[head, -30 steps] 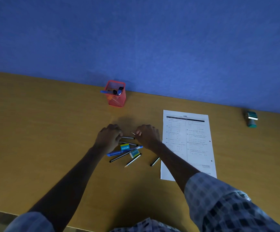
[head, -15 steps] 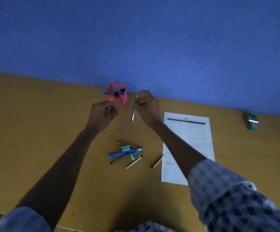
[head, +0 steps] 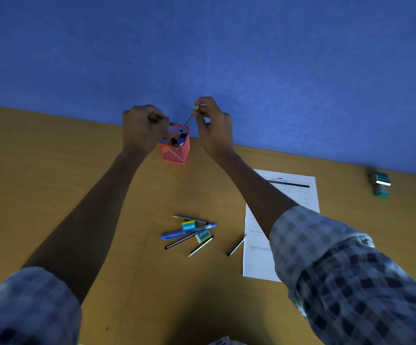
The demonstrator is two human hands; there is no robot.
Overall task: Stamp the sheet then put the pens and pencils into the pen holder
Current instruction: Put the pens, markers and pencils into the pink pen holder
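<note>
Right hand (head: 214, 128) pinches a pencil (head: 189, 120) over the holder (head: 177, 151) — left hand (head: 143, 128) fisted, contents unclear; a slanted drop could miss.

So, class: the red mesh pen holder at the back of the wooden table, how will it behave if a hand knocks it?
The red mesh pen holder looks thin-walled and tall for its base, so probably light and apt to tip. The pens standing in it may add some top weight. On the smooth wooden table it could slide instead.

The wooden table (head: 52, 195) carries a pen holder (head: 177, 153), sheet (head: 259, 257), stamp (head: 380, 183) — loose pencils (head: 189, 235) mid-table.
</note>
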